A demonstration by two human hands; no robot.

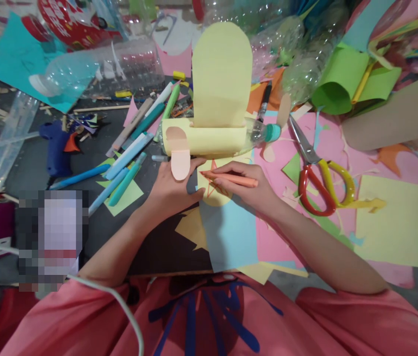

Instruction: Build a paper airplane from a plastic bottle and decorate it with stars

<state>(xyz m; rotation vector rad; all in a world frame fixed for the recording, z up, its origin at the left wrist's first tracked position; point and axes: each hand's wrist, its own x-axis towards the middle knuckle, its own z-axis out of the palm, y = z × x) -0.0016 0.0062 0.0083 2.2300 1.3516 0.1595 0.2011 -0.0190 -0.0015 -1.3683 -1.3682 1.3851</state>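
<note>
My right hand (248, 185) grips an orange marker (246, 180), its tip on a rounded yellow paper piece (218, 200). A star in orange outline shows on that piece, partly covered by my fingers. On the other side, my left hand (174, 185) rests with thumb and forefinger apart at the paper's left edge. Just beyond both hands lies a plastic bottle (257, 131) wrapped in yellow paper, with a teal cap (272, 132). A large rounded yellow flap (223, 74) extends from the wrap, and a small pale pink tab (180, 164) hangs over its left end.
Scissors (314, 160) with red and yellow handles lie right, on pink paper. Several markers (129, 155) and a blue glue gun (56, 148) are left. Clear bottles (101, 66) crowd the back. A blue sheet (231, 237) lies in front; another person's arm (397, 113) reaches in from the right.
</note>
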